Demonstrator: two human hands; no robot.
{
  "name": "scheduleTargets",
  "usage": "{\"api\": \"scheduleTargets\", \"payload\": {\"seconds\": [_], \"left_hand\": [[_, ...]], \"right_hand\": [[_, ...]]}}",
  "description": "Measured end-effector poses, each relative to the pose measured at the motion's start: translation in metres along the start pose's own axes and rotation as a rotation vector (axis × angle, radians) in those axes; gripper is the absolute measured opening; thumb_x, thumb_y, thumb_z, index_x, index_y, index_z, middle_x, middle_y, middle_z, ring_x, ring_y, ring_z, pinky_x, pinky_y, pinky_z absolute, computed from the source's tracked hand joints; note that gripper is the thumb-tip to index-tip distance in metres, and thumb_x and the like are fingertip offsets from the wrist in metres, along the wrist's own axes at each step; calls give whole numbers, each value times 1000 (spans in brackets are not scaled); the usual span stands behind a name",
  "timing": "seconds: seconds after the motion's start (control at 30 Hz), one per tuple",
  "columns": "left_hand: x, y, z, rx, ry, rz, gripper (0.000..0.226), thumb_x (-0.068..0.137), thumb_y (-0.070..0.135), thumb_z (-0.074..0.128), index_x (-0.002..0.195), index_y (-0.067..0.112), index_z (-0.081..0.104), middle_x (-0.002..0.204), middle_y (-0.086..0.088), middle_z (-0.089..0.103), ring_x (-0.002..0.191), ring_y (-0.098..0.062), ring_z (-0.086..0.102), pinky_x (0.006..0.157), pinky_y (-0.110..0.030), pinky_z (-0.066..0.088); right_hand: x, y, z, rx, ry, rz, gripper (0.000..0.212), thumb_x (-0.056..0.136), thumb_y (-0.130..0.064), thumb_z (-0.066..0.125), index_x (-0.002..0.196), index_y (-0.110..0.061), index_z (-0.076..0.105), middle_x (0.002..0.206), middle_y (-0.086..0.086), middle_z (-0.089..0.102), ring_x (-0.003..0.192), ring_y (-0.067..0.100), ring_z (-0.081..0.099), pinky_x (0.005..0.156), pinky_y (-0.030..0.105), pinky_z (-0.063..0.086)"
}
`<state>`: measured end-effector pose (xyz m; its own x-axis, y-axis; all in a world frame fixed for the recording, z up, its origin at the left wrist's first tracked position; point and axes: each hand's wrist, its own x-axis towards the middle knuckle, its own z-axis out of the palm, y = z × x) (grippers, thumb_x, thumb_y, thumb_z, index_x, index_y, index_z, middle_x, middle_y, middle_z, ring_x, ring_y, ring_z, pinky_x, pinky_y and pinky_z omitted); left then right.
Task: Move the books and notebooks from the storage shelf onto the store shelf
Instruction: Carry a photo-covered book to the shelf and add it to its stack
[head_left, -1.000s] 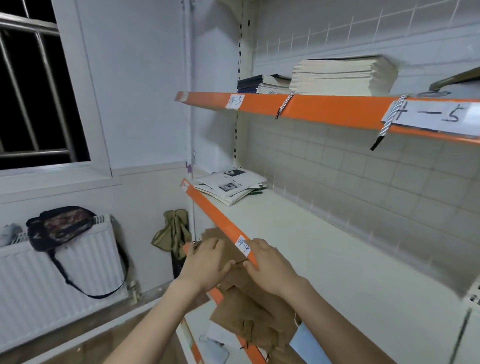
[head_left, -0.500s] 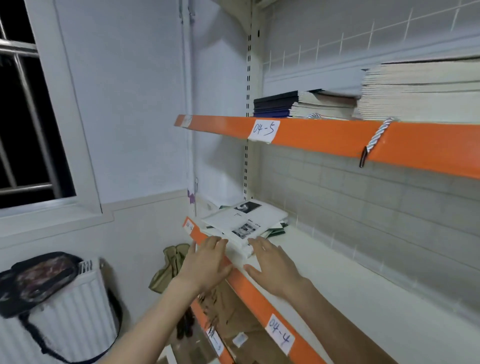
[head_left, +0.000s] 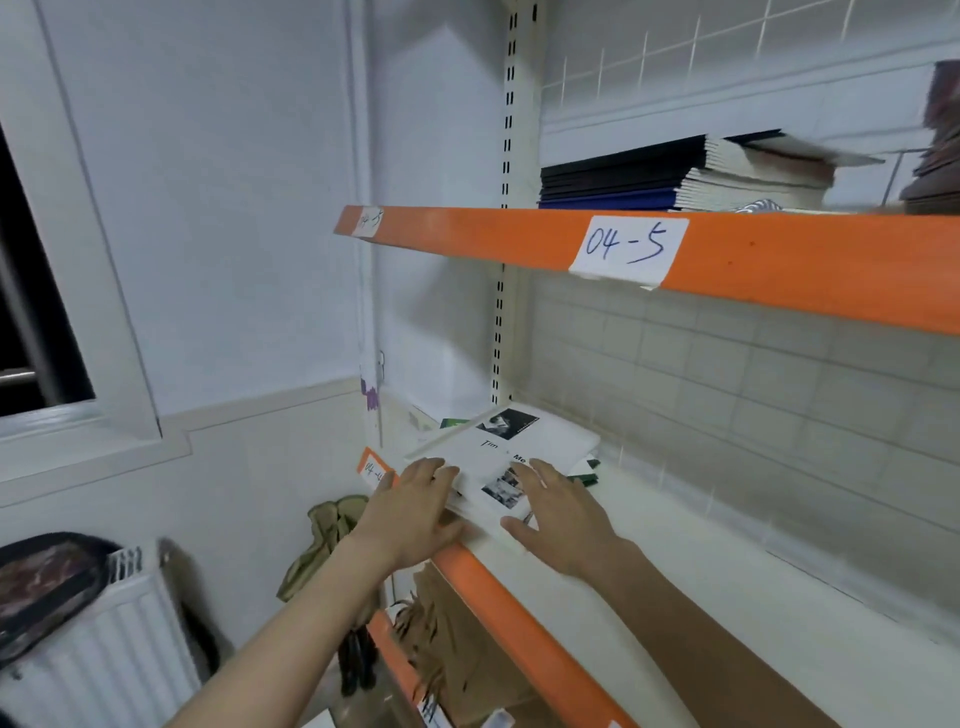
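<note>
Lowest in the frame, two bare forearms rising from the bottom edge toward the centre. Left hand (head_left: 410, 512) laid flat with fingers spread, covering the near left corner of a stack of booklets (head_left: 511, 457) and partly the orange shelf edge (head_left: 498, 597). Right hand (head_left: 558, 519) also flat and spread, fingertips touching the top cover near its lower right side; nothing pinched by either hand. Stack lying at the left end of the middle shelf (head_left: 675, 582), slightly skewed, a little over the front edge. Top cover white, with a dark photograph at its far end, a smaller grey photograph near the hands, and some black letters between, partly hidden. Green and dark edges showing under it at the right. Further up, upper right of the frame, dark blue and white notebooks (head_left: 675, 174) piled on the top shelf, above the label "04-5" (head_left: 626, 247).
</note>
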<state>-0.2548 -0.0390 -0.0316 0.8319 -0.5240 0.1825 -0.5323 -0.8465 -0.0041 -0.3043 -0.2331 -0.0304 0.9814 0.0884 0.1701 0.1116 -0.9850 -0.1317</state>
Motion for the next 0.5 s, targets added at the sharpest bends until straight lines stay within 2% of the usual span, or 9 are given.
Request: {"api": "scheduleTargets", "payload": {"seconds": [0.13,0.3,0.43,0.5], "left_hand": [[25,-13,9,-39,-40,49,74,89,62,41,148,22,21,156,0,18,144,-18,17,116,-45,18],[75,-29,13,-61,-24,118,69,92,62,33,147,22,23,156,-1,20,143,-19,21,116,-44,21],[112,-43,17,-76,-76,189,68,92,63,31,144,19,27,151,-4,30,137,-22,30,109,-45,32],[126,-48,21,-80,-114,196,69,91,65,31,140,18,33,145,-6,36,133,-24,33,104,-43,37]], "right_hand": [[10,4,4,4,-9,86,63,98,-46,37,151,-21,15,158,4,15,143,22,24,115,36,22],[34,6,6,-14,19,217,58,100,-41,35,151,-21,16,158,2,16,142,21,24,115,37,21],[51,3,16,-14,16,356,55,98,-41,33,148,-19,22,152,3,27,136,23,33,112,35,25],[57,-5,26,-21,10,414,60,93,-49,20,143,-18,30,142,4,37,128,25,41,105,32,30]]}}
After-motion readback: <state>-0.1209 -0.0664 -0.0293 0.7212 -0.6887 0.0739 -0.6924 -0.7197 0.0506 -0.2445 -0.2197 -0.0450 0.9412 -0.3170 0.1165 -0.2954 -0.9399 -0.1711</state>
